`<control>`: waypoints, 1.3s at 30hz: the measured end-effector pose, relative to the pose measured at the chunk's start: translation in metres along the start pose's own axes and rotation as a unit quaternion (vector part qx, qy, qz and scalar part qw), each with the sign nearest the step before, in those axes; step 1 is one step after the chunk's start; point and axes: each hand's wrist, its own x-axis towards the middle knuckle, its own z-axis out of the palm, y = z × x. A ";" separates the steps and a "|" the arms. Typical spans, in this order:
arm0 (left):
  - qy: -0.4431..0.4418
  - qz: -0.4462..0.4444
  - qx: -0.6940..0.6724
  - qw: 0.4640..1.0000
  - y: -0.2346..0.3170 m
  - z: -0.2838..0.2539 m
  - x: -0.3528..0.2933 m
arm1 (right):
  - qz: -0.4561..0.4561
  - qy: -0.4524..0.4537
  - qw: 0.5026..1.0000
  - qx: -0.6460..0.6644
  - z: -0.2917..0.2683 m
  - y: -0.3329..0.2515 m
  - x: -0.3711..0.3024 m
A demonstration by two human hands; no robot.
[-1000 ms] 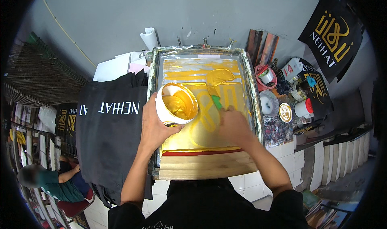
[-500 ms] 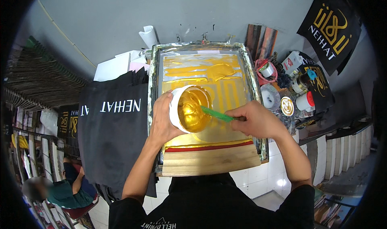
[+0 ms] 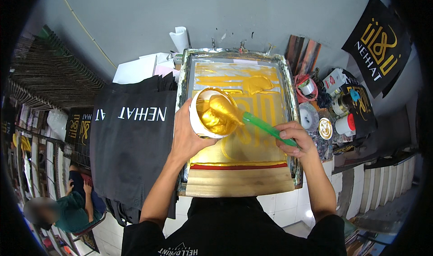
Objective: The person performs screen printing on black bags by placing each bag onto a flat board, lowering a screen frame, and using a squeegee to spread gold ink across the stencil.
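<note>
My left hand (image 3: 186, 141) is wrapped around a white tub (image 3: 195, 119), tipped over the screen-printing frame (image 3: 181, 91). Thick gold ink (image 3: 211, 119) fills much of its inside. In my right hand (image 3: 296, 142) is the handle of a green spatula (image 3: 266, 127), its far end heaped with gold ink at the tub's mouth. Streaks and a thick pool of gold (image 3: 259, 84) lie on the far part of the mesh below. A wooden squeegee (image 3: 239, 182) with a red blade rests across the frame's near end.
Black printed bags (image 3: 131, 147) are stacked left of the frame. On the right stand jars, a red-lidded white container (image 3: 345, 124) and a gold-smeared lid (image 3: 325, 128). A black printed bag (image 3: 378, 46) hangs on the wall. Someone in a green shirt (image 3: 74, 213) sits at lower left.
The spatula has come up from inside the tub with a large lump of gold ink on it. My right hand has moved right and slightly nearer, its grip turned. The whole view has shifted slightly.
</note>
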 end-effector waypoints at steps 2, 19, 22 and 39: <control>0.022 -0.001 0.021 1.000 0.004 0.000 0.003 | -0.032 0.004 0.999 0.005 0.001 -0.007 -0.005; 0.112 -0.114 -0.046 0.986 0.027 -0.056 -0.044 | -0.142 0.247 0.636 -0.717 0.037 0.092 0.159; 0.131 -0.108 -0.052 0.984 0.029 -0.063 -0.048 | -0.164 0.203 0.622 -0.738 0.079 0.104 0.183; 0.022 -0.019 0.077 0.997 0.068 0.000 -0.022 | 0.005 0.109 0.839 -0.533 0.090 -0.110 -0.075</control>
